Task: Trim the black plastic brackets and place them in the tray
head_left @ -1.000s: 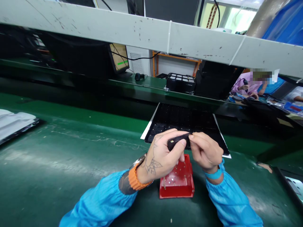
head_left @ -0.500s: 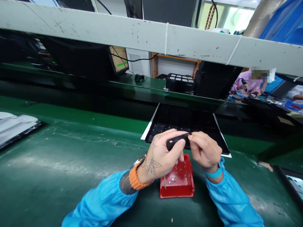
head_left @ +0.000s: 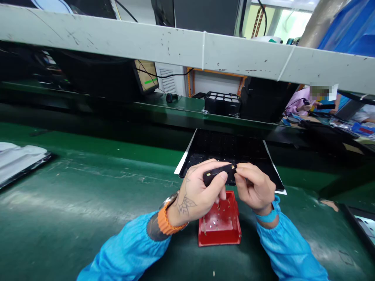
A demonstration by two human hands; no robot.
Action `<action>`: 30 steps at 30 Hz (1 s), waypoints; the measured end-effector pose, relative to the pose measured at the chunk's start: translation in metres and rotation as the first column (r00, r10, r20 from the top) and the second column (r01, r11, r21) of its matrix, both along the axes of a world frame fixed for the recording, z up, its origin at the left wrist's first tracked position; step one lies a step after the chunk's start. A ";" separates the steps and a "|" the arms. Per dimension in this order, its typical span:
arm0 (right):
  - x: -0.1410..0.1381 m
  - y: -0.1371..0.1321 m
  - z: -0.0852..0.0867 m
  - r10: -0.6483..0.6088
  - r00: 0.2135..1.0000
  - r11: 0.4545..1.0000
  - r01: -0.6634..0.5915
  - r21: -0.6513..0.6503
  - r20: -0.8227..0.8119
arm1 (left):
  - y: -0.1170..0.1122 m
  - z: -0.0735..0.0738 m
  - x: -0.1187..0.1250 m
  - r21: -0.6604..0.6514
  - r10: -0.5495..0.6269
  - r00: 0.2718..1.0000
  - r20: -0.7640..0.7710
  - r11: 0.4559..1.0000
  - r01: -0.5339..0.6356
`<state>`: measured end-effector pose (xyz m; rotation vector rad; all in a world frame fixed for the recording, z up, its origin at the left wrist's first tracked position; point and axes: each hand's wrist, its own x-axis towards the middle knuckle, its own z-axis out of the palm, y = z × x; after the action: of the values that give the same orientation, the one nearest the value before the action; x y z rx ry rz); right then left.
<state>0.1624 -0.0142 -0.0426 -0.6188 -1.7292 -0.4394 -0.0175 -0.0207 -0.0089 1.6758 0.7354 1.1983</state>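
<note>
Left hand point(head_left: 195, 191) pinches elongated black piece point(head_left: 213, 174) near red plastic bin point(head_left: 219, 239); right hand point(head_left: 256, 185), fingertips pressed together, at piece's end.

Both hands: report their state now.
Left hand: closed, holding a black part.
Right hand: closed in a pinch at the black part's end; whether it grips anything cannot be told.

Cannot fully see the black part point(head_left: 213, 174) within the left hand point(head_left: 200, 192), nor identify specks point(head_left: 204, 227) in the red bin point(head_left: 219, 239).
</note>
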 end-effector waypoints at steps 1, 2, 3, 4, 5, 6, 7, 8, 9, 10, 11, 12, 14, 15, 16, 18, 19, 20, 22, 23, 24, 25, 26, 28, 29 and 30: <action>0.000 0.000 0.001 -0.002 1.000 1.000 0.002 0.000 0.001 | 0.000 0.000 0.000 0.015 0.006 1.000 -0.004 1.000 -0.006; 0.000 -0.001 0.001 -0.008 1.000 1.000 0.008 -0.003 0.011 | 0.000 0.000 0.000 0.034 0.013 1.000 -0.009 0.999 -0.013; 0.000 -0.001 0.002 -0.018 0.999 1.000 0.018 -0.010 0.029 | 0.000 0.000 0.001 0.055 0.021 1.000 -0.015 0.998 -0.020; 0.000 -0.002 0.003 -0.025 0.998 1.000 0.026 -0.017 0.049 | 0.000 0.000 0.001 0.076 0.028 0.999 -0.021 0.997 -0.027; 0.000 -0.002 0.004 -0.029 0.997 0.999 0.030 -0.020 0.065 | 0.000 -0.001 0.001 0.097 0.035 0.999 -0.025 0.995 -0.032; 0.000 -0.003 0.004 -0.030 0.997 0.999 0.032 -0.021 0.075 | 0.000 -0.001 0.001 0.113 0.040 0.999 -0.027 0.993 -0.037; 0.000 -0.003 0.004 -0.032 0.996 0.999 0.034 -0.020 0.079 | 0.000 -0.001 0.001 0.125 0.045 0.999 -0.029 0.991 -0.041; 0.000 -0.003 0.004 -0.033 0.996 0.999 0.035 -0.015 0.078 | 0.000 -0.001 0.002 0.135 0.047 0.998 -0.031 0.990 -0.043; 0.000 -0.003 0.004 -0.035 0.997 0.999 0.036 -0.011 0.073 | 0.000 -0.002 0.002 0.140 0.049 0.998 -0.034 0.989 -0.044; -0.001 -0.003 0.004 -0.035 0.997 0.999 0.036 -0.007 0.067 | 0.000 -0.002 0.002 0.142 0.052 0.998 -0.035 0.989 -0.046; -0.001 -0.003 0.004 -0.034 0.998 0.999 0.034 -0.003 0.061 | 0.000 -0.002 0.002 0.141 0.053 0.998 -0.035 0.989 -0.048; -0.001 -0.003 0.003 -0.030 0.998 1.000 0.030 -0.001 0.054 | 0.000 -0.002 0.002 0.139 0.055 0.998 -0.036 0.989 -0.049; -0.002 -0.002 0.003 -0.015 0.999 1.000 0.015 -0.003 0.046 | 0.000 -0.002 0.002 0.132 0.059 0.998 -0.037 0.990 -0.054; -0.002 -0.002 0.003 -0.006 0.999 1.000 0.006 -0.009 0.046 | -0.001 -0.002 0.002 0.128 0.060 0.998 -0.036 0.990 -0.055; -0.002 -0.002 0.004 0.004 0.999 1.000 -0.003 -0.019 0.048 | -0.001 -0.001 0.002 0.122 0.060 0.998 -0.034 0.991 -0.055; -0.002 -0.001 0.005 0.029 0.998 0.998 -0.027 -0.056 0.050 | -0.001 0.000 0.001 0.104 0.051 0.998 -0.026 0.993 -0.048; -0.002 -0.001 0.005 0.048 0.998 0.996 -0.044 -0.080 0.044 | -0.001 0.000 0.000 0.090 0.044 0.999 -0.020 0.995 -0.042; -0.001 -0.001 0.006 0.071 0.997 0.991 -0.067 -0.113 0.030 | -0.001 0.001 0.000 0.075 0.037 0.999 -0.013 0.997 -0.036; 0.000 -0.002 0.009 0.127 0.992 0.973 -0.129 -0.193 -0.019 | 0.003 0.002 -0.002 0.040 0.030 1.000 0.001 0.999 -0.030; 0.002 -0.003 0.011 0.152 0.987 0.958 -0.162 -0.235 -0.058 | 0.005 0.002 -0.002 0.024 0.032 0.999 0.011 0.999 -0.032; 0.004 -0.006 0.013 0.167 0.981 0.942 -0.189 -0.277 -0.101 | 0.008 0.002 -0.003 0.006 0.041 0.999 0.021 0.999 -0.041; 0.006 -0.009 0.016 0.170 0.976 0.923 -0.205 -0.324 -0.135 | 0.012 0.002 -0.004 -0.012 0.053 0.998 0.029 0.999 -0.052; 0.009 -0.013 0.020 0.168 0.975 0.901 -0.213 -0.377 -0.149 | 0.016 0.002 -0.005 -0.031 0.067 0.997 0.036 0.997 -0.066; 0.015 -0.019 0.026 0.196 0.978 0.828 -0.204 -0.523 -0.071 | 0.024 0.003 -0.007 -0.069 0.094 0.995 0.045 0.993 -0.091; 0.017 -0.022 0.029 0.247 0.969 0.766 -0.184 -0.615 0.019 | 0.027 0.003 -0.008 -0.088 0.100 0.994 0.043 0.992 -0.096; 0.017 -0.023 0.030 0.315 0.942 0.691 -0.142 -0.709 0.119 | 0.031 0.003 -0.009 -0.105 0.098 0.994 0.040 0.990 -0.093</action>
<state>0.1799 -0.0376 -0.0122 -0.8862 -2.1730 0.3770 -0.0264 0.0099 -0.0056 1.5390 0.8436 1.2392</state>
